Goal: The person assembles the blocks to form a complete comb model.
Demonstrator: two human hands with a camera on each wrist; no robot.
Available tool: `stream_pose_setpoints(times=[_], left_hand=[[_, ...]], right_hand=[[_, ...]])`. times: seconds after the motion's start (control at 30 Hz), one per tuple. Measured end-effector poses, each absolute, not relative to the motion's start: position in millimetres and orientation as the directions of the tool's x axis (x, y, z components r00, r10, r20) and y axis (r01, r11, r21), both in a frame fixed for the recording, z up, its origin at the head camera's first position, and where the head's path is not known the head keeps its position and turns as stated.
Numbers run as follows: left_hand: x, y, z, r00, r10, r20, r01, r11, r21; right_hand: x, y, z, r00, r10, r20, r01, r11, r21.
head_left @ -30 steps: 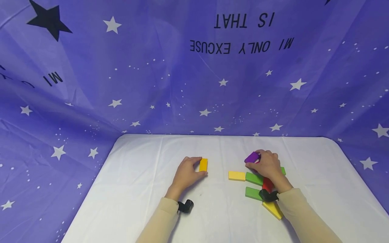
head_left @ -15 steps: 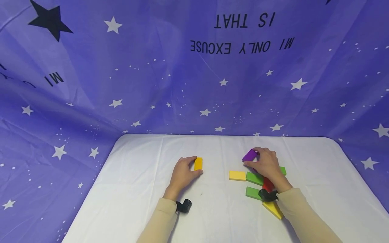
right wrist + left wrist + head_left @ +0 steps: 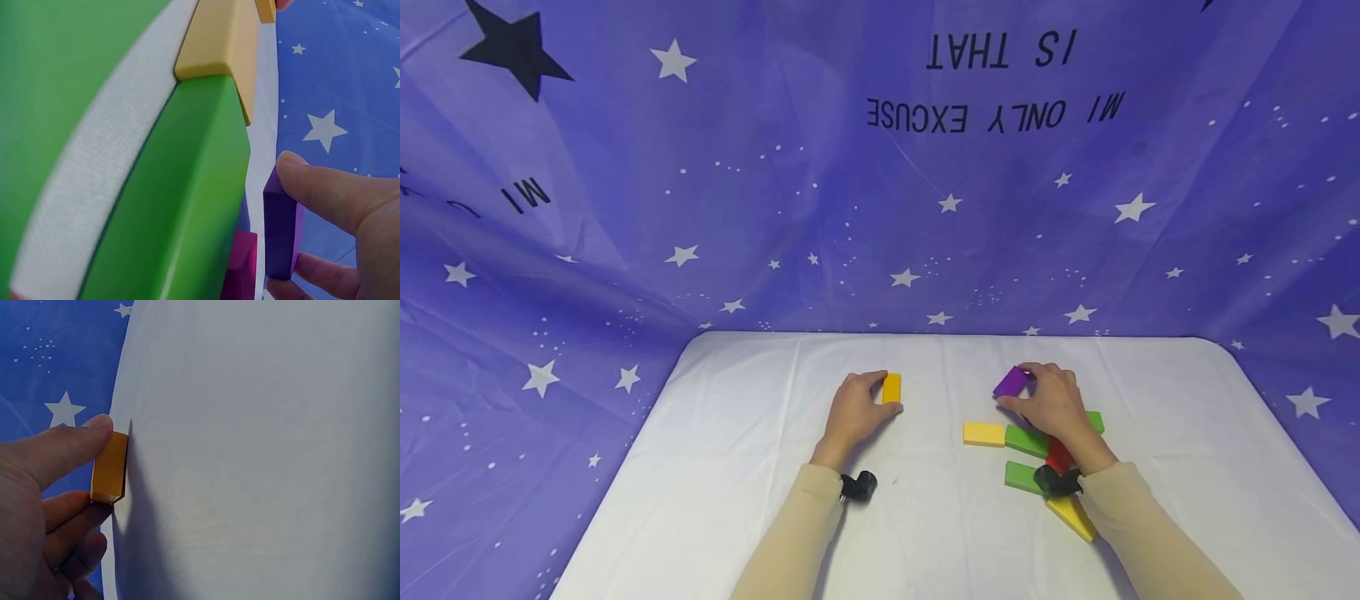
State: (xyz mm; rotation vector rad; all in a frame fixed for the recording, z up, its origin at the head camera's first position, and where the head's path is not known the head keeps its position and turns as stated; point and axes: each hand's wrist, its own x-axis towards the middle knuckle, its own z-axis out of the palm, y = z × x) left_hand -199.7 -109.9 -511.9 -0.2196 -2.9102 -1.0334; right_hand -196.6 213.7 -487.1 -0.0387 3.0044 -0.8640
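My left hand (image 3: 853, 410) pinches a yellow-orange block (image 3: 892, 388) by its two ends, thumb at one end and fingers at the other. In the left wrist view the same block (image 3: 110, 466) stands close to the white cloth. Over on the right, my right hand (image 3: 1051, 402) pinches a purple block (image 3: 1012, 382), tilted, between thumb and fingers. The right wrist view shows that purple block (image 3: 281, 225) beside a green block (image 3: 169, 187) and a pink block (image 3: 241, 265). Whether either held block touches the cloth, I cannot tell.
Below the right hand lie a pale yellow block (image 3: 984, 434), green blocks (image 3: 1027, 441) (image 3: 1023, 476), a red block (image 3: 1058, 455) and a yellow block (image 3: 1071, 517). Part of this group is hidden by the right hand and wrist camera. A purple star-printed curtain (image 3: 820, 208) surrounds the white table (image 3: 737, 467).
The left hand has moved its yellow-orange block left, then farther away from me. My right hand has shifted slightly left and away with the purple block. The loose blocks stay put.
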Motion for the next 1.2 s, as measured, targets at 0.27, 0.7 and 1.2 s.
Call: stream_pose_setpoints(times=[0.27, 0.7, 1.2], left_hand=[[-201, -109, -509, -0.988, 0.133, 0.076, 0.152, 0.784, 0.602], [-184, -92, -508, -0.971, -0.025, 0.236, 0.111, 0.832, 0.544], [-182, -82, -516, -0.966, -0.092, 0.241, 0.062, 0.823, 0.564]], right_hand=[[-197, 212, -486, -1.0, -0.03, 0.0, -0.025, 0.845, -0.534], [-203, 201, -482, -0.991, -0.089, 0.102, -0.132, 0.809, -0.573], [-232, 167, -481, -0.987, -0.099, 0.13, -0.159, 0.76, -0.63]])
